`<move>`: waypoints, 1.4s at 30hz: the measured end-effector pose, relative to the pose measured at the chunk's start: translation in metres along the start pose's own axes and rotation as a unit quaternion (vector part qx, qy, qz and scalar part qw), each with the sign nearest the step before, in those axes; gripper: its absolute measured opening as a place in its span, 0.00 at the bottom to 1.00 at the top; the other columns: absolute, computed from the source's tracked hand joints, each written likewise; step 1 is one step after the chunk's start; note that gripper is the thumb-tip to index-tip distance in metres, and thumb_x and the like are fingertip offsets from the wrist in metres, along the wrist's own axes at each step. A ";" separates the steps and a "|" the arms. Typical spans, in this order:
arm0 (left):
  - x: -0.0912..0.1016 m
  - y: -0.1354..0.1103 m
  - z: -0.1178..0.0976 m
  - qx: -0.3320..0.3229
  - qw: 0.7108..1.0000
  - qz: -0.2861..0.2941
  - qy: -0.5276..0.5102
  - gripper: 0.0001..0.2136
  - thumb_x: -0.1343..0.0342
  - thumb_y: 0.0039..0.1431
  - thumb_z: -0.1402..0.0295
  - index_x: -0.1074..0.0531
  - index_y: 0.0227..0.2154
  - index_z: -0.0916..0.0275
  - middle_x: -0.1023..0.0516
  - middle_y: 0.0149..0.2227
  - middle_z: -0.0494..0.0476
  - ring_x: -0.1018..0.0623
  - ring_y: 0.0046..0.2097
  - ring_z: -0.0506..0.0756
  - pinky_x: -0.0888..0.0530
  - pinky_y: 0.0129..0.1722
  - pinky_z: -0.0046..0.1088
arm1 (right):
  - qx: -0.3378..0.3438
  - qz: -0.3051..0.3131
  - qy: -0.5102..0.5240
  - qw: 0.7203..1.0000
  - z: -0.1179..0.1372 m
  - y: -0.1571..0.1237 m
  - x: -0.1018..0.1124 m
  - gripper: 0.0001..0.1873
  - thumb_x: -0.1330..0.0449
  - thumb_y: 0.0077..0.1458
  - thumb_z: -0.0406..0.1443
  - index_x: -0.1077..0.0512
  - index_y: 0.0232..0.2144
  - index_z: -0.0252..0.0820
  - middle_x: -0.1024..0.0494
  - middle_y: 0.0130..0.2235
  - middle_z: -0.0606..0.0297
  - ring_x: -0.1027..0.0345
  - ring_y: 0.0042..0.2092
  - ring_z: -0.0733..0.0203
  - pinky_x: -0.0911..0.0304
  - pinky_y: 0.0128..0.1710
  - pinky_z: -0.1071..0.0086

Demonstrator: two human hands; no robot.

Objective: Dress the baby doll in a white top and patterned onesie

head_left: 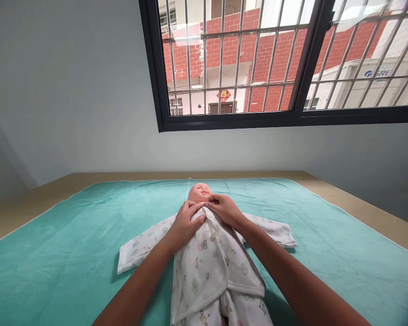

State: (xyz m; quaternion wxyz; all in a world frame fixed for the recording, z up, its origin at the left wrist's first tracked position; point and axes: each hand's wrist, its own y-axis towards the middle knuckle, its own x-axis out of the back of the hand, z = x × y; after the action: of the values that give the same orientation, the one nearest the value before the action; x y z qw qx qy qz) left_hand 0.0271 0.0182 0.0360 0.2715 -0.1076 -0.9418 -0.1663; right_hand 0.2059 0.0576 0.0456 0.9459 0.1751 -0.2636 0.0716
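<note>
A baby doll (199, 192) lies on its back, its head toward the wall. It wears a white printed baby jacket (200, 262) with sleeves spread to both sides, and matching trousers (246, 310) below. My left hand (187, 222) rests on the jacket's chest, its fingers pinching the neckline under the doll's chin. From the other side my right hand (226, 209) pinches the collar close to the left fingertips. Just below the fingers, a button (209, 215) and a tie or loop (214, 233) show on the front flap.
A turquoise cloth (71, 253) covers most of the wooden table (329, 188). Behind the table stands a pale wall (88, 113) with a dark-framed, barred window (231, 121).
</note>
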 end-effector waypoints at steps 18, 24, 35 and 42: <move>-0.001 -0.001 -0.004 0.008 1.000 -0.001 -0.002 0.20 0.50 0.62 0.59 0.32 0.56 0.55 0.35 0.52 0.56 0.33 0.58 0.58 0.40 0.62 0.37 | -0.025 0.008 0.090 0.996 -0.008 -0.004 0.000 0.14 0.45 0.56 0.46 0.32 0.29 0.40 0.30 0.30 0.68 0.39 0.32 0.63 0.44 0.34 0.69; -0.001 -0.001 -0.002 -0.002 1.000 -0.007 -0.007 0.18 0.50 0.62 0.60 0.30 0.54 0.53 0.34 0.50 0.55 0.32 0.56 0.57 0.39 0.61 0.38 | -0.043 0.029 0.072 0.996 -0.005 -0.002 0.003 0.16 0.41 0.52 0.48 0.29 0.29 0.39 0.28 0.30 0.68 0.38 0.33 0.63 0.44 0.34 0.69; 0.001 -0.002 -0.004 0.005 1.000 0.005 0.002 0.19 0.51 0.63 0.59 0.31 0.55 0.53 0.35 0.50 0.56 0.34 0.57 0.58 0.41 0.62 0.38 | 0.026 0.029 -0.031 0.999 -0.005 0.001 -0.002 0.16 0.48 0.57 0.45 0.40 0.23 0.41 0.36 0.25 0.71 0.44 0.29 0.65 0.48 0.31 0.70; -0.002 0.000 0.001 0.004 1.000 -0.001 -0.010 0.20 0.50 0.62 0.59 0.32 0.56 0.55 0.35 0.51 0.56 0.34 0.58 0.58 0.41 0.62 0.37 | -0.004 0.014 0.031 0.999 -0.010 -0.001 -0.002 0.13 0.47 0.56 0.44 0.34 0.27 0.41 0.29 0.30 0.68 0.37 0.33 0.62 0.44 0.35 0.69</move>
State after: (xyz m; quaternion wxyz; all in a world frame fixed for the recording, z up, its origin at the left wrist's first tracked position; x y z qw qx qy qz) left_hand 0.0283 0.0181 0.0344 0.2625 -0.1078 -0.9451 -0.1620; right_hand 0.2094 0.0603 0.0360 0.9533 0.1654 -0.2365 0.0896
